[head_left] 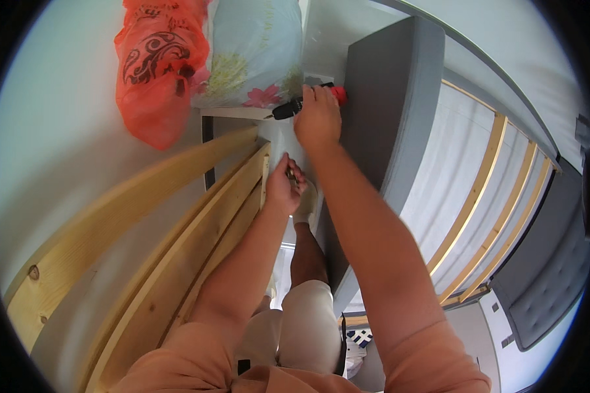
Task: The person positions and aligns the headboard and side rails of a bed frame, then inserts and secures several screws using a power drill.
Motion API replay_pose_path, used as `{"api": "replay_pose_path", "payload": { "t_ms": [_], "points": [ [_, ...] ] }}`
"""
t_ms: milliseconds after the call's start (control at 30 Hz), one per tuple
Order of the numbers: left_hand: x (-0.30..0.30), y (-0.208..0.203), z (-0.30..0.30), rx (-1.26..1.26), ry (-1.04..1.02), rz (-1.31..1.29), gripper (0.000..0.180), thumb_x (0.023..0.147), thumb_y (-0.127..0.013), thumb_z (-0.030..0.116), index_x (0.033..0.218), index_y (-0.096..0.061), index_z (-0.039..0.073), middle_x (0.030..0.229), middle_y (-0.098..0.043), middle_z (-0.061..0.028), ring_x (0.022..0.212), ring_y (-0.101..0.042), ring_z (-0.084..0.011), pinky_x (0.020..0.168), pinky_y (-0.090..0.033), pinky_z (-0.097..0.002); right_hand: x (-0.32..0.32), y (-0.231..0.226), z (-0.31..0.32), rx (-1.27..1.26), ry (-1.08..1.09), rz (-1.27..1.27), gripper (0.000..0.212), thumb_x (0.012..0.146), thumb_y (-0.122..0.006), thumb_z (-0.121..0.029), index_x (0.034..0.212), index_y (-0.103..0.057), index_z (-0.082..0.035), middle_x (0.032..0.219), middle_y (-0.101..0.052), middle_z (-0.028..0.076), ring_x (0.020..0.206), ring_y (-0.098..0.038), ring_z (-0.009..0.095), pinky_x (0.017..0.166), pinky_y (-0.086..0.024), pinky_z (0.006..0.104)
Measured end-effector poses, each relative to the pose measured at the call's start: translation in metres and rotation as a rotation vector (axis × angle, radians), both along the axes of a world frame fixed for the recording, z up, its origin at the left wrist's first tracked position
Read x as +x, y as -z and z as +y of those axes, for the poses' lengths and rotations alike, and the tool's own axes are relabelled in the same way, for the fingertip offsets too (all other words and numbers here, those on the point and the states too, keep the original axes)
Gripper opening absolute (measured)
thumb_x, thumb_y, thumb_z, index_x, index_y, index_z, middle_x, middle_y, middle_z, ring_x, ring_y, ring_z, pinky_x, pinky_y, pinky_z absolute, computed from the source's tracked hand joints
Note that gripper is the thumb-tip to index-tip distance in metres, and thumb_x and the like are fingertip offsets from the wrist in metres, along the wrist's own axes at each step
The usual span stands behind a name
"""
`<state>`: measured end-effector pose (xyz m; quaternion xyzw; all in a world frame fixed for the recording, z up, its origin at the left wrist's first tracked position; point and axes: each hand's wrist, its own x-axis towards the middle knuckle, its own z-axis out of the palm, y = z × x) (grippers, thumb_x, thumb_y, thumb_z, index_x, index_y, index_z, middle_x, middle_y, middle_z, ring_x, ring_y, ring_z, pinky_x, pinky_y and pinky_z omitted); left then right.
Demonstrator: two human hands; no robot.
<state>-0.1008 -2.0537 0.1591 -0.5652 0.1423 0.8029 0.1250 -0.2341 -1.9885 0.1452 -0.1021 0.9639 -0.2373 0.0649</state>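
My right hand (319, 119) is wrapped around a black and red cordless drill (286, 110), whose bit points left toward the ends of the wooden boards. The drill's grip is mostly hidden behind my fingers. Lower and a little to the left, my left hand (283, 188) is closed, fingers curled around something small and brassy that I cannot make out. Pale wooden boards (196, 223) stand on edge along my left side, their far ends close to my left hand. A grey upholstered panel (381, 85) rises just right of the drill.
A red plastic bag (157, 72) and a pale floral bag (249, 46) sit at the far left, above a white ledge. On the right is a grey bed frame with wooden slats (482, 190) and a tufted headboard (547, 281). My legs stand in the narrow gap between boards and panel.
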Motion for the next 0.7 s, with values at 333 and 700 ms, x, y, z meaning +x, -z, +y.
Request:
{"api": "replay_pose_path", "payload": {
  "t_ms": [333, 700],
  "points": [
    [0.028, -0.041, 0.002, 0.044, 0.107, 0.041, 0.032, 0.087, -0.05, 0.035, 0.063, -0.044, 0.014, 0.064, -0.049, -0.0013, 0.063, -0.049, -0.0138, 0.056, -0.039, -0.0273, -0.017, 0.08, 0.023, 0.576, -0.387, -0.12, 0.015, 0.082, -0.048, -0.019, 0.096, -0.049, -0.013, 0.097, -0.057, 0.008, 0.094, -0.053, 0.027, 0.087, -0.035, 0.0492],
    [0.045, -0.133, -0.009, -0.683, 0.391, 0.057, 0.023, 0.087, -0.052, 0.021, 0.101, -0.058, 0.004, 0.059, -0.048, 0.0014, 0.051, -0.043, -0.0067, 0.046, -0.036, -0.0204, 0.069, -0.155, 0.046, 0.1, 0.048, -0.513, 0.049, 0.064, -0.068, -0.036, 0.095, -0.046, -0.005, 0.077, -0.059, 0.016, 0.075, -0.059, 0.032, 0.066, -0.047, 0.0413]
  ]
}}
